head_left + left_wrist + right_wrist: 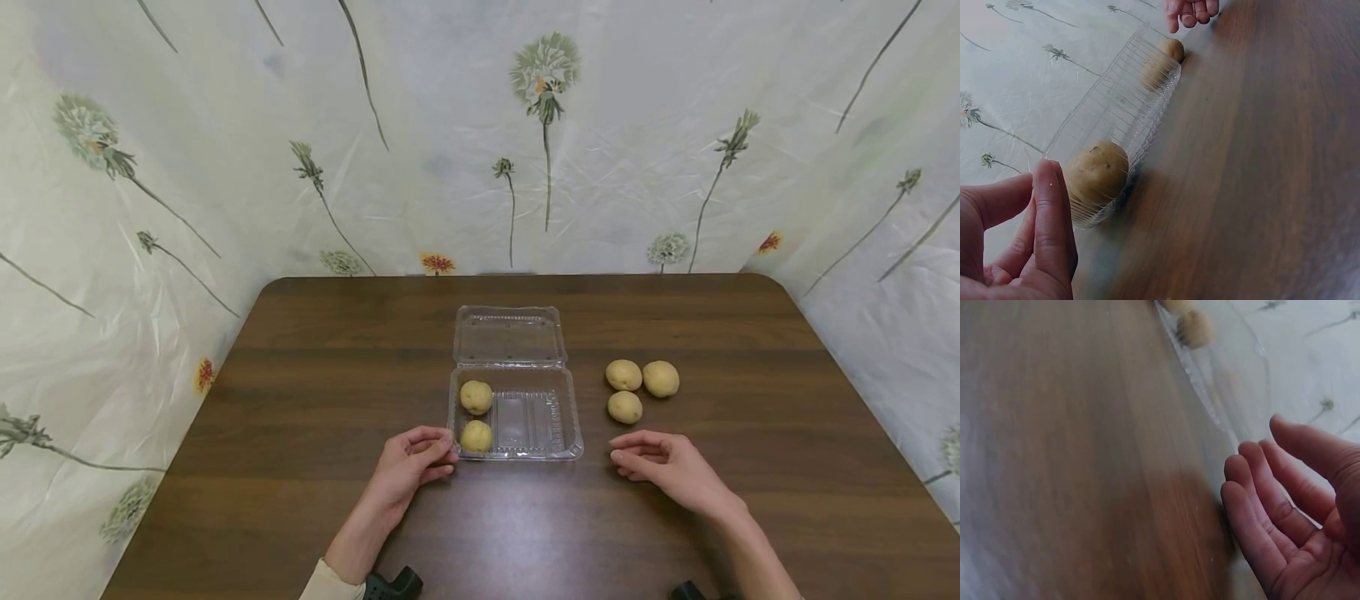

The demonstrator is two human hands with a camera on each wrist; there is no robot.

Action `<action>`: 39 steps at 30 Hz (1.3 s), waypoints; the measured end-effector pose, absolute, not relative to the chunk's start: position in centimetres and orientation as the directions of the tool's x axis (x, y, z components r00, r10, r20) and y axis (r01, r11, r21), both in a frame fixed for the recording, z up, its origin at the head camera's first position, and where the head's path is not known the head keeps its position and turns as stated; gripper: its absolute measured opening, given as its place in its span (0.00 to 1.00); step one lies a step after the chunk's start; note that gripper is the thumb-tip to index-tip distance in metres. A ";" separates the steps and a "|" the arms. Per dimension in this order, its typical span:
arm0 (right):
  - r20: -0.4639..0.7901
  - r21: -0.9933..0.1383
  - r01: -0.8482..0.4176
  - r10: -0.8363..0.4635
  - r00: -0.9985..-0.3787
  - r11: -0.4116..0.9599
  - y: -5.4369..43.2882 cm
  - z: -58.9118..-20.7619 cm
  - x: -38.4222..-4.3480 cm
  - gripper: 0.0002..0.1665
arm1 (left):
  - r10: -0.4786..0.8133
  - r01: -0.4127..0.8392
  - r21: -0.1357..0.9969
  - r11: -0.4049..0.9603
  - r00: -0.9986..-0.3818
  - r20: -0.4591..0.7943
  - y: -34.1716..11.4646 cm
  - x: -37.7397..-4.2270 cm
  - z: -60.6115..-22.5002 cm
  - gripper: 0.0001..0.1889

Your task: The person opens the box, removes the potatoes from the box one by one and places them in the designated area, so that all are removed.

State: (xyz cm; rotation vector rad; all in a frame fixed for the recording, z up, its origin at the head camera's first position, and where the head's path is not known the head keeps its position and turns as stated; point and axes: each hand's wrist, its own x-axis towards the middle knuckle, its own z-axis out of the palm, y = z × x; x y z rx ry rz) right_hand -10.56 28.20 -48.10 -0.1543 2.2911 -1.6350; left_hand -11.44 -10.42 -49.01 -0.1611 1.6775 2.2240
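Note:
A clear plastic clamshell container [525, 457] lies on the table with its lid [510, 335] folded back, away from me. Two potatoes [476, 397] sit along the left side of its base, one behind the other. My left hand [416, 462] pinches the container's near left corner between thumb and fingers; the left wrist view has a potato [1099, 172] just behind the clear wall there. To the right of the container, my right hand [671, 467] hovers low with loosely bent fingers and nothing in it. Just beyond that hand, three potatoes [625, 407] are grouped on the table.
The brown wooden table [337, 358] has rounded far corners. Behind it and along both sides hangs a pale sheet [450, 125] printed with dandelions. Dark wrist-worn devices [393, 583] show at the bottom edge of the head view.

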 end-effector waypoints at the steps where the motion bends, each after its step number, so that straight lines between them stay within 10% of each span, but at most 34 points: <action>1: -0.192 -0.939 0.095 -0.276 -0.942 0.329 28.1 -48.1 -10.5 0.23 | 0.207 -0.342 0.909 -0.238 -0.932 -0.296 -10.4 -11.4 -49.0 0.15; 39: -0.094 -0.975 0.016 -0.347 -0.933 0.221 24.2 -46.9 -9.9 0.17 | 0.204 -0.340 0.909 -0.240 -0.933 -0.295 -10.5 -11.4 -48.9 0.15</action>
